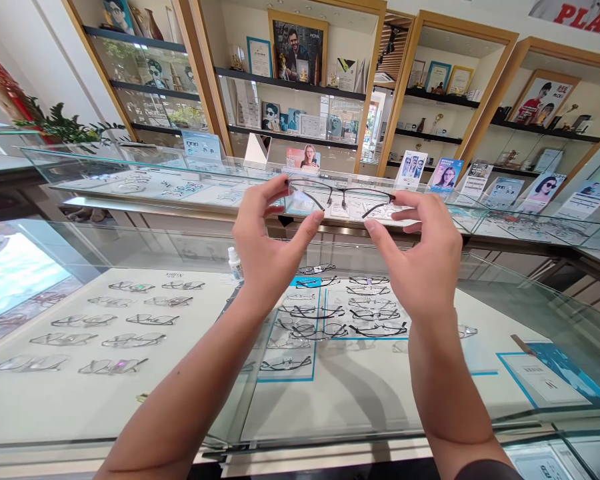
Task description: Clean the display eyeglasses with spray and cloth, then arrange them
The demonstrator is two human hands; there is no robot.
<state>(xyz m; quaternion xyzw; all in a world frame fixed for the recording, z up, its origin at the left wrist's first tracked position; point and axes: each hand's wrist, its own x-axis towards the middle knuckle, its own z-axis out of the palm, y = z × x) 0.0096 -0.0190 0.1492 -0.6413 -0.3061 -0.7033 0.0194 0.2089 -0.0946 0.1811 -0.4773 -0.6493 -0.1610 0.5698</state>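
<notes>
A pair of eyeglasses with a dark upper rim is held up above the glass display case, between both hands. My left hand grips its left end with fingers at the hinge, the thumb near the left temple's tip. At the other end, my right hand pinches the right hinge side, its thumb just below the right temple tip. Both temples point toward me. Beneath the hands, rows of eyeglasses lie inside the case, partly hidden by my forearms.
The near glass display case spans the front, with more frames on its left. A small white bottle stands behind my left wrist. Farther back are another glass counter, advertising cards and wooden wall shelves.
</notes>
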